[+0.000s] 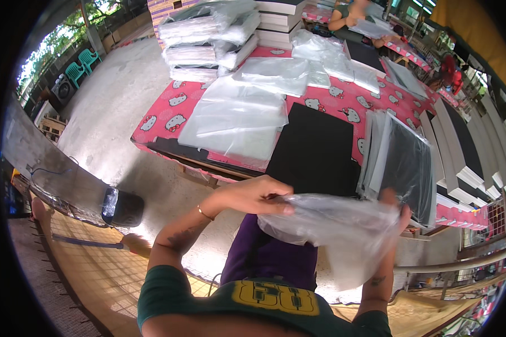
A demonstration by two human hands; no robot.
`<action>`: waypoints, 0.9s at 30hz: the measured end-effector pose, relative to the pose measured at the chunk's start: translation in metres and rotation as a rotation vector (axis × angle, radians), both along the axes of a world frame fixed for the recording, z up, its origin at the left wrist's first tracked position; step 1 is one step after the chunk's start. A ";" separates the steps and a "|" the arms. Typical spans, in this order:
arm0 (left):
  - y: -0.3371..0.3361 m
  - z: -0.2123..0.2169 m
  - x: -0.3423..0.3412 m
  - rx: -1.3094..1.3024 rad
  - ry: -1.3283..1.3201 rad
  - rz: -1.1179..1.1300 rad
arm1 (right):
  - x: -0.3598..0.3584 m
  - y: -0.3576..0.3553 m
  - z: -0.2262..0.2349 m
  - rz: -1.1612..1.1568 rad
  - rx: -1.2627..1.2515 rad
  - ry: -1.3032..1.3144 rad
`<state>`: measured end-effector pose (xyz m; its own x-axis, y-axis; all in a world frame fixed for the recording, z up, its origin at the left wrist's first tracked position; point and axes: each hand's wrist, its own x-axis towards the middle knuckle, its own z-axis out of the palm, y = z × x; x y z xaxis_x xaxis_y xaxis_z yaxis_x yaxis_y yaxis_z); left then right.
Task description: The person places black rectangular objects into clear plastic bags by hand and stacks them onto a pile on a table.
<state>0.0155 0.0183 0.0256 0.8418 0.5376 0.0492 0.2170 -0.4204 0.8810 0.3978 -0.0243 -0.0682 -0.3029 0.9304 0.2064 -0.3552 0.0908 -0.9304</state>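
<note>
The left forearm [177, 240] rises from between seven and eight o'clock, slanting toward two, with a dark tattoo on its skin. The left hand [264, 196], just below centre toward five o'clock, has thumb and fingers pinched together. Between three and four o'clock, the right hand [402, 217] is blurred and partly hidden; the tattooed right forearm [379, 278] points toward twelve.

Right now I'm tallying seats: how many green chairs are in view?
2: the right chair at the picture's upper left, and the left chair beside it, nearer the washing machine. More may be hidden.
</note>
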 end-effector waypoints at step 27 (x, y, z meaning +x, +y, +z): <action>-0.033 -0.054 -0.012 -0.979 -0.175 0.559 | 0.002 0.014 -0.053 -0.103 -0.043 -0.133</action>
